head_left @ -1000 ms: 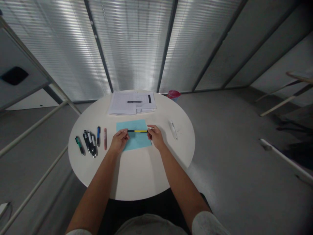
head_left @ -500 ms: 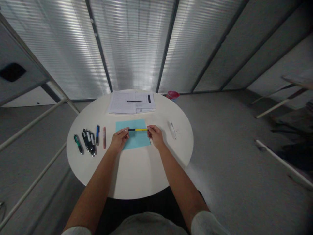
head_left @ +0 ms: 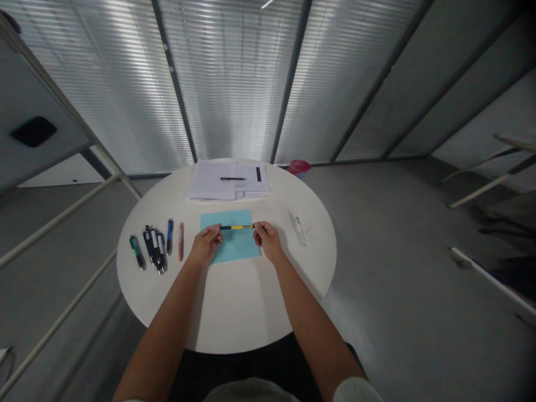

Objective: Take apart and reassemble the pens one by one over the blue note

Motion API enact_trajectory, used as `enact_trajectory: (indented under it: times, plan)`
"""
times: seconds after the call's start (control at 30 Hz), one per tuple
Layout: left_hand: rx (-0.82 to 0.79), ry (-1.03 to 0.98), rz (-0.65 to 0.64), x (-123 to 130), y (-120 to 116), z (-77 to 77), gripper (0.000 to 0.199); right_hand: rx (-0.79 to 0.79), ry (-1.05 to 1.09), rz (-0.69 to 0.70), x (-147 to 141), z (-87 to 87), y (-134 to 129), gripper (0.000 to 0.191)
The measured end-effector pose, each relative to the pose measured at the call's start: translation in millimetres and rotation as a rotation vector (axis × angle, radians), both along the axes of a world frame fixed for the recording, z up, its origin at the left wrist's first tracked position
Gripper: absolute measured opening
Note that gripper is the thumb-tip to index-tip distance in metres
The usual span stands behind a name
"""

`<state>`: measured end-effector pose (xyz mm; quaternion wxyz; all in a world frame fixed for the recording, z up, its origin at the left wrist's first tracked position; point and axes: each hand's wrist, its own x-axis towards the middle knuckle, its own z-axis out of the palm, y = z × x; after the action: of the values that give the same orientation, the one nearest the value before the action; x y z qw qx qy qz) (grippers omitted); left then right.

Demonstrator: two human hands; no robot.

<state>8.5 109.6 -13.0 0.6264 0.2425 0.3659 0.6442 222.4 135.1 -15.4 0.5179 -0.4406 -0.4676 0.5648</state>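
Yellow-and-black pencil (head_left: 237,227) spans level over a pale blue paper sheet (head_left: 234,245), each end pinched, held taut-straight between the left hand (head_left: 205,244) and right hand (head_left: 268,241); pens (head_left: 153,249) lie beyond the left hand on the white worktop (head_left: 234,312).

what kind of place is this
Probably an office or meeting room: a round white table holds a stack of white printed paper sheets and a row of black, blue and green pens, with white slatted blinds behind.

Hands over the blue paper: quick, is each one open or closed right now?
Left hand: closed, holding one end of the yellow-and-black pencil.
Right hand: closed, holding the pencil's other end.
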Motion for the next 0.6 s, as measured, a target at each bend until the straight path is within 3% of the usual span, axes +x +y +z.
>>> enact_trajectory:
  times: [0.6]
  plan:
    - [-0.022,-0.042,0.031,0.6,0.0,0.9,0.028,0.021,0.049,0.050,-1.4,4.5,0.6,0.031]
